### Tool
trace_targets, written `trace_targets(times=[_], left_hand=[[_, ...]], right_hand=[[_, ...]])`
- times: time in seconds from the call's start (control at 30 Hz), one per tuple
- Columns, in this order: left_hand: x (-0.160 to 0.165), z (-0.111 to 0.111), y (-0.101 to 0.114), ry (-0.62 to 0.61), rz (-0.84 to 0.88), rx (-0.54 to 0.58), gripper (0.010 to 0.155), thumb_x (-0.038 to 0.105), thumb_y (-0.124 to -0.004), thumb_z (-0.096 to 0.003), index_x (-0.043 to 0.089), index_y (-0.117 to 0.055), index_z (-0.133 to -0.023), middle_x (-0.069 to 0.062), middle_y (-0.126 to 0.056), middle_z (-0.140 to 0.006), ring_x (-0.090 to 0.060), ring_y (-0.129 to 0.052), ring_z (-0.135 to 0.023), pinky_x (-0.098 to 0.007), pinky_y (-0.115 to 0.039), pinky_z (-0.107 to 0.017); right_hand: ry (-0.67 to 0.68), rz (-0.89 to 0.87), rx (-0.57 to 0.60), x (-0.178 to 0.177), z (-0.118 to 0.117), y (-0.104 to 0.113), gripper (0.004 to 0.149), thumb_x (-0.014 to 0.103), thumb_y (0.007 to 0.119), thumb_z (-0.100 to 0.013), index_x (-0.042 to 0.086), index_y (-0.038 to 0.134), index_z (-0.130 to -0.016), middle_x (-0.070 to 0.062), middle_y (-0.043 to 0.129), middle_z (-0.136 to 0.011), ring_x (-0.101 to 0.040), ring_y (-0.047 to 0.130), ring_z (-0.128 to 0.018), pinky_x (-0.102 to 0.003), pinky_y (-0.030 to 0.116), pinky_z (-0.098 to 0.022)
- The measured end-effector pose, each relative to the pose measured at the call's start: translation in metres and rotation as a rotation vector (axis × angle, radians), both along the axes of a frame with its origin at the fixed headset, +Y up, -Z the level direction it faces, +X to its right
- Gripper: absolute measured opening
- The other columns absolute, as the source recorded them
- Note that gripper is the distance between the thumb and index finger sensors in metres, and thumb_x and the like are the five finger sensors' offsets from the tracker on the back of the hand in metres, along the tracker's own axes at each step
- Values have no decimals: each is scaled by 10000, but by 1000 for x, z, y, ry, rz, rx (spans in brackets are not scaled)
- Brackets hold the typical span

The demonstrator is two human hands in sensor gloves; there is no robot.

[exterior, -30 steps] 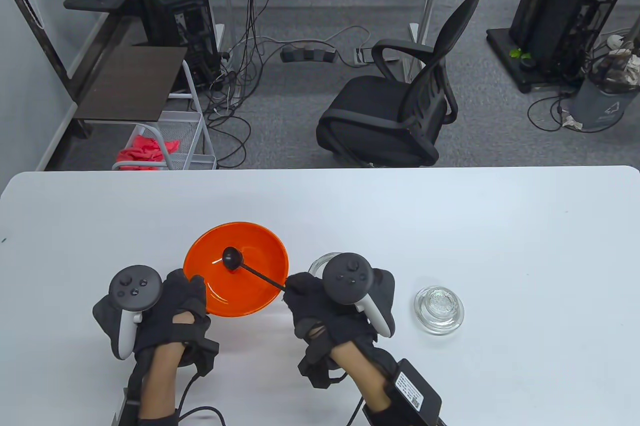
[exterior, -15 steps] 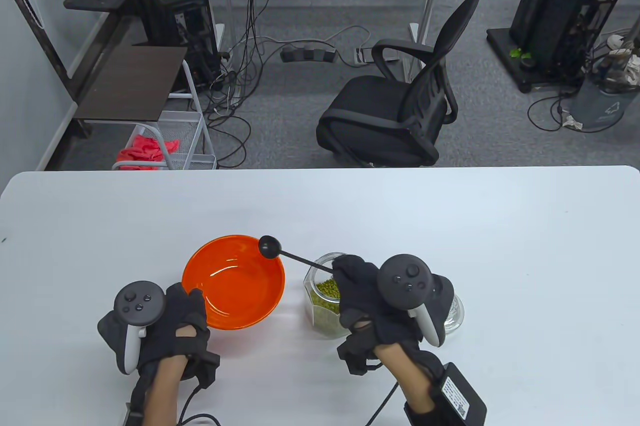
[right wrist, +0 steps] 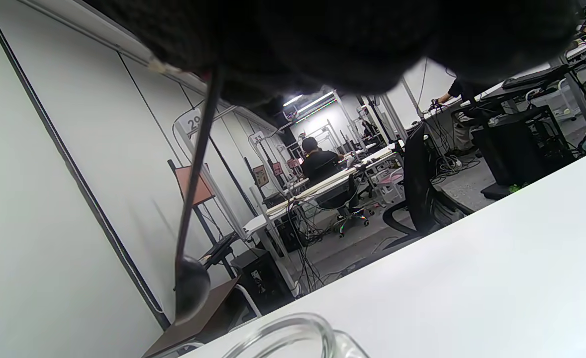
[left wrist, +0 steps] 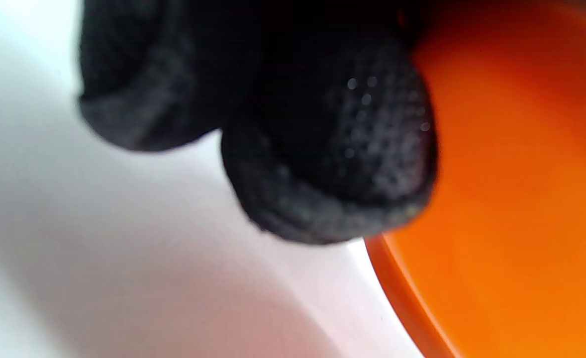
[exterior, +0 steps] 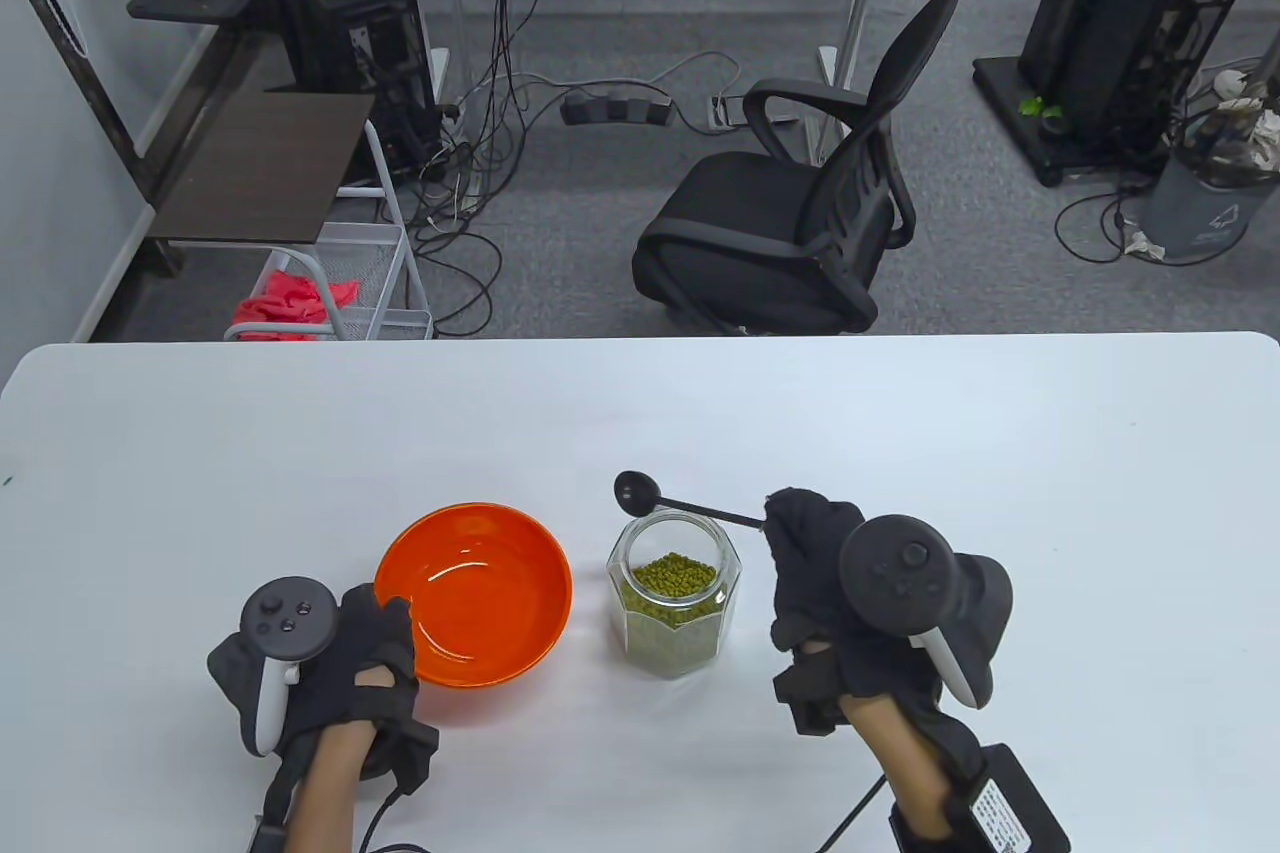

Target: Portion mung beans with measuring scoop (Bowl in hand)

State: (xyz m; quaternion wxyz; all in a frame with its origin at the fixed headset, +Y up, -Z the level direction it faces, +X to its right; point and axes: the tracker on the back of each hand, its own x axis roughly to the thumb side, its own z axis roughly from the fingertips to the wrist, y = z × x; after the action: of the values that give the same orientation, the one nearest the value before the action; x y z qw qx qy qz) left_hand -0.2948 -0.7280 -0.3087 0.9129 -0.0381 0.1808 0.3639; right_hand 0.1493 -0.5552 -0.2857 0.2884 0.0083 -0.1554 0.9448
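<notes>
1. Mung beans (exterior: 672,577) fill the open glass jar (exterior: 672,605); none lie in the orange bowl (exterior: 472,593).
2. Left hand (exterior: 330,668) grips the bowl's rim.
3. Right hand (exterior: 850,593) pinches the scoop (exterior: 634,490), poised above the jar; scooping and pouring remain.

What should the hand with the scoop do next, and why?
Probably dip the scoop down into the jar. The right hand holds it just above the open mouth, its cup looks empty, and the bowl that the left hand grips has no beans.
</notes>
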Motion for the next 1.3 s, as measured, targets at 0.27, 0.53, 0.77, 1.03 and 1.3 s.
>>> trace_targets(times=[0.27, 0.53, 0.77, 1.03, 1.3], left_hand=[[9, -1, -2, -37, -19, 0, 535, 478, -712, -529, 138, -717, -941, 72, -999, -478, -14, -1099, -127, -182, -960, -107], [14, -1, -3, -64, -24, 5, 531, 482, -713, -528, 140, -727, -935, 74, -1000, -470, -13, -1097, -120, -182, -959, -104], [15, -1, -4, -74, -19, 8, 528, 484, -714, -528, 141, -736, -929, 74, -1002, -466, -14, -1097, -118, -183, -959, -100], [17, -1, -5, -84, -26, 7, 526, 486, -714, -528, 141, -742, -924, 76, -1002, -464, -12, -1096, -116, -184, -959, -100], [18, 0, -4, -86, -21, 7, 526, 488, -712, -528, 138, -745, -919, 78, -1002, -461, -10, -1096, -114, -183, -959, -100]], right_hand=[[16, 94, -46, 1, -2, 8, 378, 327, 874, -429, 126, 897, -748, -76, 941, -494, -121, 926, -187, -477, 846, -250], [56, 296, -82, -36, -25, -15, 372, 323, 918, -404, 132, 922, -724, -82, 958, -474, -129, 937, -168, -481, 852, -249], [37, 472, -81, -64, -35, -31, 354, 317, 925, -391, 158, 952, -706, -79, 977, -466, -141, 945, -163, -478, 852, -256], [119, 467, -191, -78, -45, -44, 344, 318, 889, -400, 170, 956, -703, -73, 974, -460, -134, 936, -156, -470, 852, -254], [95, 155, -347, -48, -56, -65, 367, 340, 816, -433, 125, 924, -710, -52, 961, -408, -81, 898, -98, -443, 862, -203]])
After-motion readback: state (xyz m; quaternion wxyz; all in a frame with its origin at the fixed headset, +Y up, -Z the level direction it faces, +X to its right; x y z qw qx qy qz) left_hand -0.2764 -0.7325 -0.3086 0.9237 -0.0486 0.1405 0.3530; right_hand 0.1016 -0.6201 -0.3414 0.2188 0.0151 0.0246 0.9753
